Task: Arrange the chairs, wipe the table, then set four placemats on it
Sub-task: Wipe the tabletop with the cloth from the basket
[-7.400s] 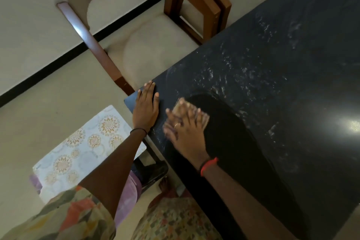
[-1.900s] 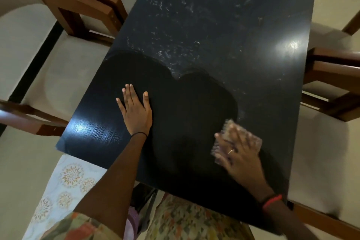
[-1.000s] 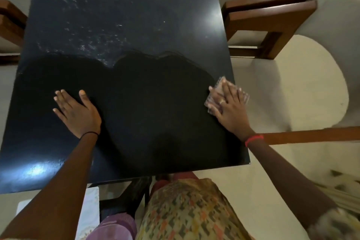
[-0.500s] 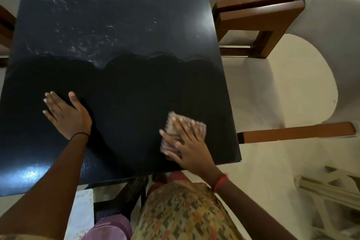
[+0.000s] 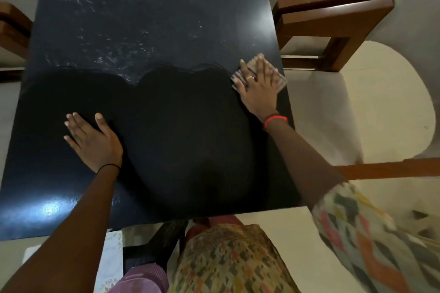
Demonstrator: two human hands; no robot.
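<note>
Black table (image 5: 147,19) fills the middle; right hand (image 5: 258,89) presses flat a cloth (image 5: 277,78) at its right edge, left hand (image 5: 94,141) spread near-left. Wooden chairs (image 5: 333,28) flank both sides.

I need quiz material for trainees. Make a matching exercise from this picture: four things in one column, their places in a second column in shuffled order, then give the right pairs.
Things
1. left hand
2. wiping cloth
3. red wristband
4. ring

Places
A. round the right wrist
B. flat on the black table, on bare tabletop
C. on a finger of the right hand
D. pressed under the right hand, at the table's right edge

Pairs: 1-B; 2-D; 3-A; 4-C
</note>
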